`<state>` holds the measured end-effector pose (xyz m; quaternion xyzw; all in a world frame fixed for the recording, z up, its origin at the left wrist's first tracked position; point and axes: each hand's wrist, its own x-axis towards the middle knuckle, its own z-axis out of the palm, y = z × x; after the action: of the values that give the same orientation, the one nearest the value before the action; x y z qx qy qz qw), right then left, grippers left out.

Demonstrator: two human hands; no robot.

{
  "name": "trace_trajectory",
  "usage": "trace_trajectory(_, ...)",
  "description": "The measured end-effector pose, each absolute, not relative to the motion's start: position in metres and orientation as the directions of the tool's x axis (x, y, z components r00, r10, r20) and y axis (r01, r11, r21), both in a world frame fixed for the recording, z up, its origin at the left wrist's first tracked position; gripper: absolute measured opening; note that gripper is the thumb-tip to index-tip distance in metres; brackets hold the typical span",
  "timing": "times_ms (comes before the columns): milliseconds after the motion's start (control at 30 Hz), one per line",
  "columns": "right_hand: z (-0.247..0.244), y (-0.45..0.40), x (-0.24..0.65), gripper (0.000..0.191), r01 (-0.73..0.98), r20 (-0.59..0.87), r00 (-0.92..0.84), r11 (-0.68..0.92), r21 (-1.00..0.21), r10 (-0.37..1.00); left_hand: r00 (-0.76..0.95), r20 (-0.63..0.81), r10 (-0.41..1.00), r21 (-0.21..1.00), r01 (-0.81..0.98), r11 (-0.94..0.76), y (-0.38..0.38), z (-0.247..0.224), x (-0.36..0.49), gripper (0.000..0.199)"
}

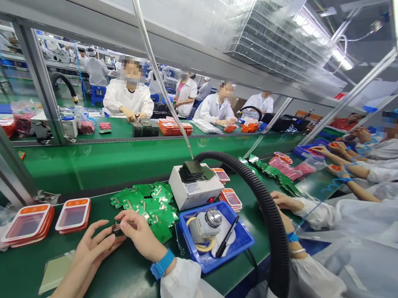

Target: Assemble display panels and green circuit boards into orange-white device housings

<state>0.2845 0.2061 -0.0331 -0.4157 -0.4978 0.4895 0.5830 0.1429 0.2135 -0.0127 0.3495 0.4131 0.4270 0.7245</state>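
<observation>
My left hand (91, 254) and my right hand (141, 237) meet over the green bench, fingertips together. Between them they pinch a small dark piece (116, 227), mostly covered by fingers; its kind cannot be made out. A blue band circles my right wrist. Just beyond the right hand lies a loose heap of green circuit boards (153, 206). Near my left forearm a pale, flat rectangular sheet (54, 270) rests on the bench. Behind my left hand are two stacks of orange-and-white frames, one nearer (29, 224) and one farther (73, 214).
A blue tray (245, 240) holds a dispenser bottle (206, 225) and a black pen. Dark plates top a white box (193, 192). A black flexible hose (268, 202) arches over the right side. Co-workers' arms are at the right; others sit across the green belt (102, 163).
</observation>
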Motion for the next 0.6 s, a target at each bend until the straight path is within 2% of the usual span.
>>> trace_trajectory(400,-0.029,0.204,0.283,0.036,-0.424,0.097,0.024,0.097,-0.9,0.995,0.371,-0.397,0.84,0.713,-0.452,0.536,0.213,0.0,0.137,0.035)
trace_trajectory(600,-0.024,0.203,0.285,0.039,-0.478,0.077,-0.008,0.064,-0.876,0.997,0.372,-0.46,0.806,0.637,-0.494,0.592,0.218,0.003,0.134,0.022)
